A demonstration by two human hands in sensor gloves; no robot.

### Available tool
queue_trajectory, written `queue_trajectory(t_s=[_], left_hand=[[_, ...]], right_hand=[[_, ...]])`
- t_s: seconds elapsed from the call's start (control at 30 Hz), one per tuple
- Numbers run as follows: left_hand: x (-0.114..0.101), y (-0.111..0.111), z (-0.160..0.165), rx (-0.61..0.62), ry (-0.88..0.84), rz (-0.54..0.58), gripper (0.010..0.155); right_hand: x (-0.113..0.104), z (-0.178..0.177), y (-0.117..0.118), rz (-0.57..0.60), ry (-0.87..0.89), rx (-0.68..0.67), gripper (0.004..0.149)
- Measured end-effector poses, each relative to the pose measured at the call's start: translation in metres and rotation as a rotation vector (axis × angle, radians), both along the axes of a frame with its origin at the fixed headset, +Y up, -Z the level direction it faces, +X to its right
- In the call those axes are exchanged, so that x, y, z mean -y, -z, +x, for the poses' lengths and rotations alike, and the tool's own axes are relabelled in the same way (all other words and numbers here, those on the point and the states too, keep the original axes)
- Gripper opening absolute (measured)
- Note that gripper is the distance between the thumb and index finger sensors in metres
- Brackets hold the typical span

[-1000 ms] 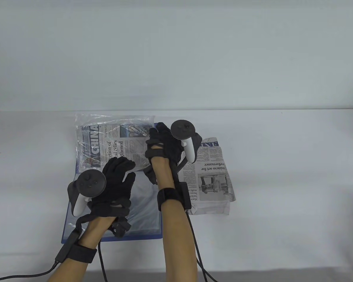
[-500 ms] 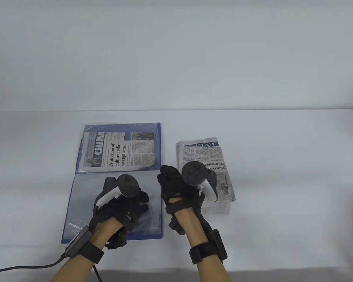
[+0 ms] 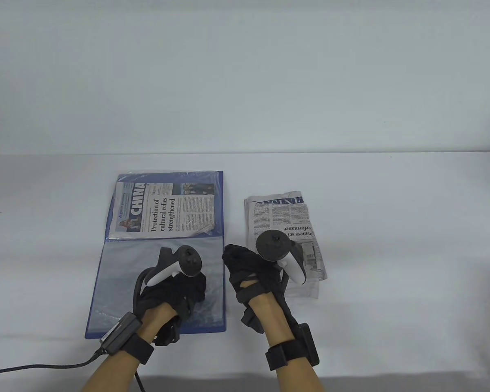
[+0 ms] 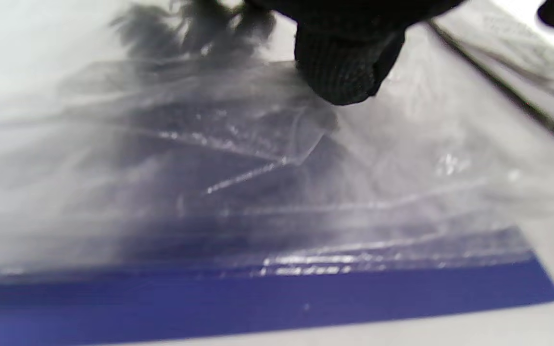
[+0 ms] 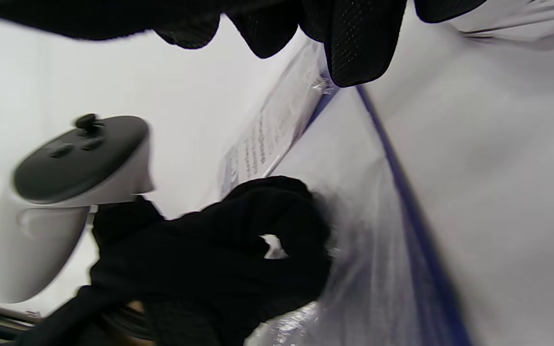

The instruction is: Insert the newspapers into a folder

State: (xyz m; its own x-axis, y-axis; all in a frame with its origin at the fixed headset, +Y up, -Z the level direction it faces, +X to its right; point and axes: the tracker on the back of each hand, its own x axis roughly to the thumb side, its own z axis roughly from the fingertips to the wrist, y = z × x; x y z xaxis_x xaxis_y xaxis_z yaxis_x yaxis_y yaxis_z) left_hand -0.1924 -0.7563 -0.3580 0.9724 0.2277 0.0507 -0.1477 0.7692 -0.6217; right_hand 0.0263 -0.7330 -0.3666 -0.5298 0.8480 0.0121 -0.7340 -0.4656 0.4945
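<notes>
An open blue folder (image 3: 94, 314) lies on the table. Its far page holds a "CHINA" newspaper (image 3: 163, 212) inside a clear sleeve. My left hand (image 3: 192, 286) is curled on the near page and pinches the wrinkled clear sleeve (image 4: 258, 158) near the folder's right edge; one fingertip (image 4: 344, 77) touches the plastic. My right hand (image 3: 239, 261) hovers loosely curled and empty between the folder's right edge (image 5: 402, 192) and a stack of folded newspapers (image 3: 281, 212). Its fingertips (image 5: 358, 43) hang above the edge.
The white table's front edge runs just behind my wrists. A black cable (image 3: 36, 367) trails off to the left from my left wrist. The trackers (image 3: 275, 245) sit above both hands.
The raised far sleeve with the newspaper now lies flat. My right hand drew back from it toward me. My left hand moved right and curled onto the near sleeve.
</notes>
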Motion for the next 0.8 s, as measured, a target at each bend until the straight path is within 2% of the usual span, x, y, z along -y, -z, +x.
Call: queue_trajectory(t_s=[0.13,0.3,0.4,0.53,0.8], left_hand=[[-0.010,0.000,-0.018,-0.069,-0.179,0.014,0.040],[-0.013,0.002,-0.037,-0.128,-0.371,-0.016,0.040],[-0.014,0.003,-0.040,-0.138,-0.402,-0.017,0.040],[-0.016,0.002,-0.040,-0.134,-0.404,-0.015,0.040],[-0.024,0.002,-0.045,-0.157,-0.457,0.020,0.040]], right_hand=[[0.003,-0.002,0.000,-0.034,-0.104,-0.002,0.050],[0.013,-0.017,0.000,-0.068,-0.211,-0.045,0.051],[0.020,-0.030,-0.001,-0.108,-0.167,-0.069,0.055],[0.022,-0.041,0.001,-0.079,-0.130,-0.147,0.040],[0.016,-0.035,0.000,-0.063,-0.372,-0.167,0.038]])
